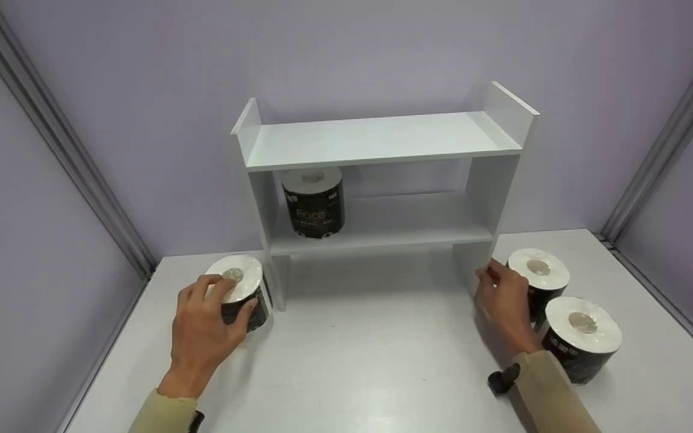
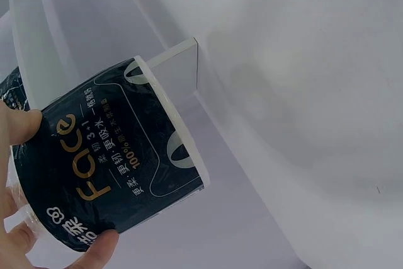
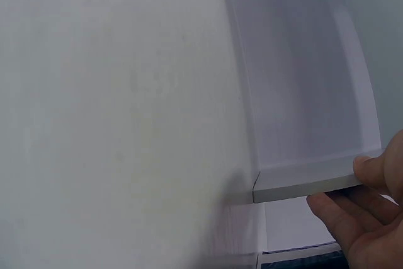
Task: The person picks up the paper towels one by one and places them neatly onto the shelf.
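My left hand (image 1: 202, 325) grips a wrapped toilet paper roll (image 1: 250, 278) from above, just left of the white shelf unit (image 1: 376, 141). In the left wrist view, the roll's dark wrapper (image 2: 94, 155) shows gold "Face" lettering, with my thumb and fingers around its end. Whether its base touches the table is unclear. My right hand (image 1: 506, 300) pinches the front edge of the unit's right side panel (image 3: 308, 184) between thumb and fingers, below the middle shelf. Another dark-wrapped roll (image 1: 316, 207) stands upright at the left of the middle shelf.
Two more rolls stand upright on the white table (image 1: 352, 361) right of the unit, one farther back (image 1: 554, 273) and one nearer (image 1: 602, 334), close to my right forearm. A pale wall (image 1: 376, 54) is behind the unit, and side panels with metal rails flank the table.
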`<state>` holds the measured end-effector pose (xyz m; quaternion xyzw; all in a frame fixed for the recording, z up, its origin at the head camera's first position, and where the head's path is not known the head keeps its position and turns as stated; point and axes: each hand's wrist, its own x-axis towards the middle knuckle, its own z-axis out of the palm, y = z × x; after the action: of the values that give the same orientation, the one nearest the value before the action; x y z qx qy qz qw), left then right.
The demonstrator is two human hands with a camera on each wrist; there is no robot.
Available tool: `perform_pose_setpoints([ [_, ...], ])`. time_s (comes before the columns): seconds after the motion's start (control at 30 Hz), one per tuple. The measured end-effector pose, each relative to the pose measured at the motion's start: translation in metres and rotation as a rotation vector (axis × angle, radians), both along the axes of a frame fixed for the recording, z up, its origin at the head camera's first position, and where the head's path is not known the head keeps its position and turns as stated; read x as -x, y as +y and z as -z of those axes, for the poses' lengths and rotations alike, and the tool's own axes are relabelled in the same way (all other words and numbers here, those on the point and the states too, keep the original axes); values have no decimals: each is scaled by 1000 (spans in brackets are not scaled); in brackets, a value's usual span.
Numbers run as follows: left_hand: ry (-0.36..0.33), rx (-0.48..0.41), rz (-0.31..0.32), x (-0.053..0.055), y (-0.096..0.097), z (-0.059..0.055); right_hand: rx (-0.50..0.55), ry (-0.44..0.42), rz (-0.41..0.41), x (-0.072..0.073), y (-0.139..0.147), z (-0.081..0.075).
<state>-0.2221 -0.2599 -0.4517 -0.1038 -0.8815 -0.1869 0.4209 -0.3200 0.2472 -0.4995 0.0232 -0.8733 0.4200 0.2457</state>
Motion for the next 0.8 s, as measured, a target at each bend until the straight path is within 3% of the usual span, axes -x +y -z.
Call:
perform_pose_setpoints([
  [0.47,-17,4,-10,-6,-2,-8,17,4,-9,-1,0,0],
  [0.8,18,22,-5,-8,-1,-13,-50,152,20,0,0,0],
])
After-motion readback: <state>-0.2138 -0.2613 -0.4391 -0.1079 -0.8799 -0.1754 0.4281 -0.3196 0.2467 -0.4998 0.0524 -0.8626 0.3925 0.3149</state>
